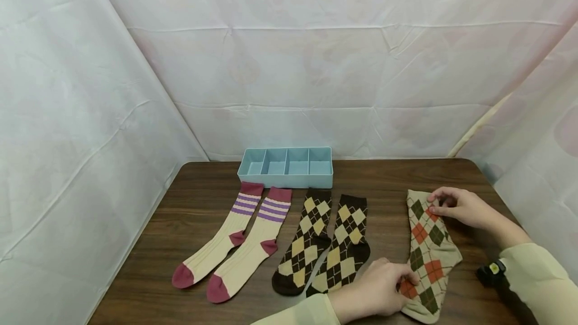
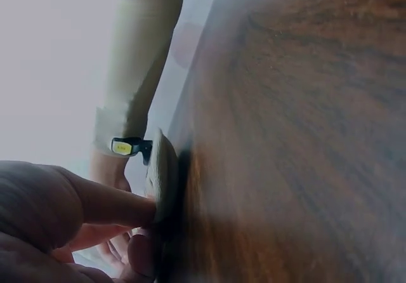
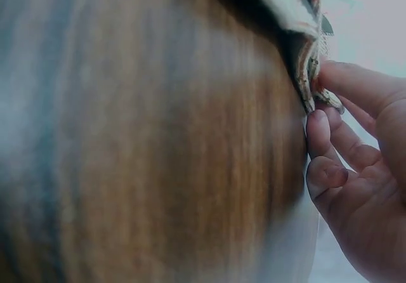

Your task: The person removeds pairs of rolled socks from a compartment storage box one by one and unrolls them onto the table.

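A beige argyle sock [image 1: 424,250] with orange and dark green diamonds lies lengthwise at the right of the table, its cuff toward the back. My right hand [image 1: 460,207] pinches the cuff's right edge, and the right wrist view shows the folded fabric [image 3: 309,61] between thumb and fingers. Lower down, my left hand [image 1: 381,285] pinches the left edge of the foot near the toe. In the left wrist view the sock [image 2: 163,175] appears edge-on at the fingertips [image 2: 143,210].
Left of these hands lie two brown argyle socks [image 1: 304,245] and two cream socks [image 1: 246,250] with maroon toes and purple stripes. Behind them a light blue divided box [image 1: 293,180] stands near the back edge of the wooden table [image 1: 180,214]. Pale cloth [image 1: 289,74] hangs around the table.
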Demonstrator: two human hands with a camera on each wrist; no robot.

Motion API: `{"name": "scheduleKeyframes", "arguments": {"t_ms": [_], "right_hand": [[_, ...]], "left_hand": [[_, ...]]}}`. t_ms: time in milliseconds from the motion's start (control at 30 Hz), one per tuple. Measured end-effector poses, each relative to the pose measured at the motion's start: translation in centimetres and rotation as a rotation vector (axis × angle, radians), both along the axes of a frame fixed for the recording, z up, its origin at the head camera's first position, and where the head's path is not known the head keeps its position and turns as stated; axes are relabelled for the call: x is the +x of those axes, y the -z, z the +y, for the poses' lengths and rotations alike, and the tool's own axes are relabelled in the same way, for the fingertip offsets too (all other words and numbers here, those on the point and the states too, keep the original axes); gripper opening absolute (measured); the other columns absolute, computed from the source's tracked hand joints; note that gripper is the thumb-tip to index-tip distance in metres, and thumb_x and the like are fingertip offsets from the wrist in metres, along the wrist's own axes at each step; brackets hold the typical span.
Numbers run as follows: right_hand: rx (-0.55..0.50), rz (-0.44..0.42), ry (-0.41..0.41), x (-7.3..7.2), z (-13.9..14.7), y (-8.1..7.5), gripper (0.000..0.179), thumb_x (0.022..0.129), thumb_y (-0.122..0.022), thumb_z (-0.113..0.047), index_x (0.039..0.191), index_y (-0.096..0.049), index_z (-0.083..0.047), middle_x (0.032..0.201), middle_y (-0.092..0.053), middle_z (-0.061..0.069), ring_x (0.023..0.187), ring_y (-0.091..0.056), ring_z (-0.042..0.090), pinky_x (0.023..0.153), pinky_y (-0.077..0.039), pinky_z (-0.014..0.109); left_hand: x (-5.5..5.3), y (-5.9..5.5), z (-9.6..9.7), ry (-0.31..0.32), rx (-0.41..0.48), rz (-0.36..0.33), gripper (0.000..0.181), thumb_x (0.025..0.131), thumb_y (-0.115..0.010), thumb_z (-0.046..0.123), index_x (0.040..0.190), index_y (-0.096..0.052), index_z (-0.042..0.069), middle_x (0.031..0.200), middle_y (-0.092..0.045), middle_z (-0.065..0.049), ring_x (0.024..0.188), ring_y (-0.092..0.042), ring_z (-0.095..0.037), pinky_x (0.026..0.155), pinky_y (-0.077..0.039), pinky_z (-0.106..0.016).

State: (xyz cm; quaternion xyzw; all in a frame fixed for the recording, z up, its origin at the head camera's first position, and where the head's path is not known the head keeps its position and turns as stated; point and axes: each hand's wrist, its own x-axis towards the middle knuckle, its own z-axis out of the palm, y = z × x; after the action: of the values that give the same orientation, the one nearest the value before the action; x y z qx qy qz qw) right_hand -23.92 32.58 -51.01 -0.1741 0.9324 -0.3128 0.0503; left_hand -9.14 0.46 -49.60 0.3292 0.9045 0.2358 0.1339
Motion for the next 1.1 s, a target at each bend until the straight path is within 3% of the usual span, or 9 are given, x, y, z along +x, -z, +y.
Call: {"name": "scheduleKeyframes", "arguments": {"t_ms": [233,533,700,900,1100], "right_hand": [[0.011,-0.009,-0.007,0.0,-0.1,-0.1,0.026,0.104,-0.079,-0.021,0.126,-0.072,-0.01,0.112,-0.071,0.006,0.083,-0.062,0.006,0.068,-0.051,0.031],[0.033,-0.031,-0.023,-0.4,-0.3,-0.9,0.024,0.105,-0.078,-0.022,0.124,-0.072,-0.009,0.106,-0.072,0.002,0.083,-0.064,0.006,0.068,-0.053,0.032],[0.018,-0.019,0.0,-0.3,-0.8,-2.3,0.023,0.106,-0.076,-0.024,0.124,-0.071,-0.01,0.1,-0.071,-0.001,0.086,-0.064,0.006,0.07,-0.053,0.03],[-0.008,-0.002,0.014,-0.2,-1.9,-4.3,0.029,0.106,-0.076,-0.027,0.128,-0.07,-0.01,0.106,-0.074,0.001,0.092,-0.068,0.007,0.074,-0.055,0.031],[-0.028,0.03,-0.005,-0.3,-3.7,-6.0,0.033,0.108,-0.074,-0.027,0.134,-0.067,-0.007,0.101,-0.073,0.002,0.087,-0.07,0.014,0.071,-0.054,0.031]], "left_hand": [[0.0,-0.3,-0.4,-0.021,0.025,-0.044,0.031,0.089,-0.09,0.021,0.114,-0.079,0.036,0.077,-0.056,0.026,0.069,-0.049,0.014,0.065,-0.038,-0.008],[0.4,-0.3,-0.3,-0.036,0.073,-0.101,0.034,0.092,-0.085,0.015,0.119,-0.076,0.034,0.085,-0.06,0.028,0.067,-0.051,0.014,0.064,-0.041,-0.008],[0.2,-0.2,-1.2,-0.002,0.172,-0.091,0.033,0.096,-0.078,0.011,0.122,-0.077,0.031,0.086,-0.057,0.025,0.067,-0.051,0.016,0.064,-0.043,-0.007],[0.4,-0.7,-2.6,0.01,0.35,-0.239,0.033,0.098,-0.075,0.006,0.128,-0.078,0.022,0.092,-0.058,0.021,0.073,-0.056,0.015,0.068,-0.049,-0.008],[0.6,-1.5,-4.5,-0.017,0.437,-0.285,0.036,0.097,-0.076,0.003,0.129,-0.077,0.019,0.096,-0.057,0.02,0.08,-0.057,0.013,0.073,-0.052,-0.01]]}}
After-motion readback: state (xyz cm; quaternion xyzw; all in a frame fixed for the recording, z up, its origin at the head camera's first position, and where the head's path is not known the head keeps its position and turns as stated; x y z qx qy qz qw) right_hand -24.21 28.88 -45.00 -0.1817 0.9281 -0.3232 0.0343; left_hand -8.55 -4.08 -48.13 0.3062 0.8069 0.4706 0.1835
